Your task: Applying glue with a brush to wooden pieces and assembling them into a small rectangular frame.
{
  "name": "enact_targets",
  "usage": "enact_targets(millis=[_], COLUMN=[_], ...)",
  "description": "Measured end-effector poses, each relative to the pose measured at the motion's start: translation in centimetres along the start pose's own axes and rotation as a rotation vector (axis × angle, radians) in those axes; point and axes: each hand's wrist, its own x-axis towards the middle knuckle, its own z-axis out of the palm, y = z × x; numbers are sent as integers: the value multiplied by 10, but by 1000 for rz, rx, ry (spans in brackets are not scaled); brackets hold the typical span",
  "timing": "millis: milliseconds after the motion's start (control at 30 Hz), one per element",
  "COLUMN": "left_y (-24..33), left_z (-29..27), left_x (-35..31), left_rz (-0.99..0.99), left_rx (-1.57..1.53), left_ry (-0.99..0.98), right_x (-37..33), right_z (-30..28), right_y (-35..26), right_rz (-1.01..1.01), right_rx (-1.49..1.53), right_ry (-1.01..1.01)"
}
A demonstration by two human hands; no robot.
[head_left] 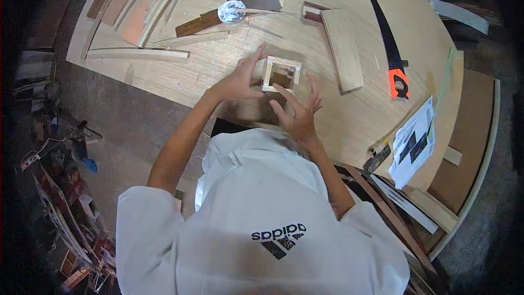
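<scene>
A small square wooden frame [298, 71], pale and open in the middle, stands on the wooden table near its front edge. My left hand [242, 79] is at the frame's left side, thumb and fingers spread apart. On the right, my right hand [299, 110] has its fingers spread, with one fingertip close to the frame's near right corner; whether it touches cannot be made out. Neither hand is closed around the frame. Beyond the frame lies a round silvery foil-like piece [232, 12] with a thin wooden stick across it.
A pale board [343, 49] lies right of the frame. Further right are a handsaw [388, 43] with an orange handle and printed paper sheets [414, 142]. A dark tool [376, 155] rests at the front edge. Several wood strips [139, 53] lie at the far left.
</scene>
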Motion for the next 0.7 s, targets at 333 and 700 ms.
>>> enact_targets(millis=[333, 700], left_y=[-9, 0], left_z=[1, 0], left_x=[-2, 1], left_rz=[27, -24], left_rx=[5, 5], left_ry=[6, -19], right_x=[16, 14], right_z=[9, 3], right_y=[1, 24], right_rz=[-35, -190], right_rx=[4, -233], right_ry=[-70, 49])
